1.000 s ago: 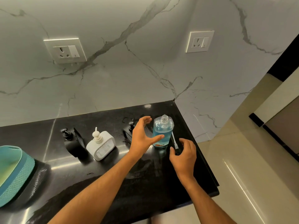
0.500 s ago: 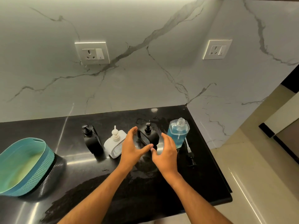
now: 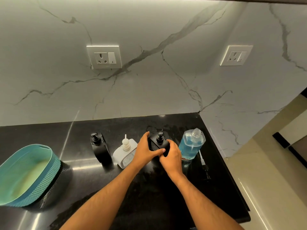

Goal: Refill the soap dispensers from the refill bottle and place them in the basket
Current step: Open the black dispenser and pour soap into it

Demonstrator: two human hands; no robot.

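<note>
White marble-veined wall behind, glossy black stone table (image 3: 99, 180) below, two wall sockets above.

Both hands closed around the square black soap dispenser (image 3: 157, 146) at centre: left hand (image 3: 144, 152) wrapping its left side with thumb across the front, right hand (image 3: 172, 156) curled over its right front corner. Probably steadying the body so the black pump head (image 3: 160, 136) can be unscrewed for refilling; pump apparently on, so no soap poured into this one yet.

Just right of the right hand, touching distance: clear rectangular refill bottle of blue liquid (image 3: 191, 147), upright, neck open and cap off, kept close for a short pour. Beyond it and nearer the table edge, a loose black pump with white tube (image 3: 204, 165), lying flat, presumably removed from that bottle.

Just left of the left hand: white square soap dispenser with cream pump (image 3: 126, 151), then a second black soap dispenser (image 3: 99, 147) further left, both upright, pumps on, waiting in a row.

Well away to the left of both hands: oval teal woven-pattern plastic basket (image 3: 54, 165), nothing visible inside, so placing not yet begun.
</note>
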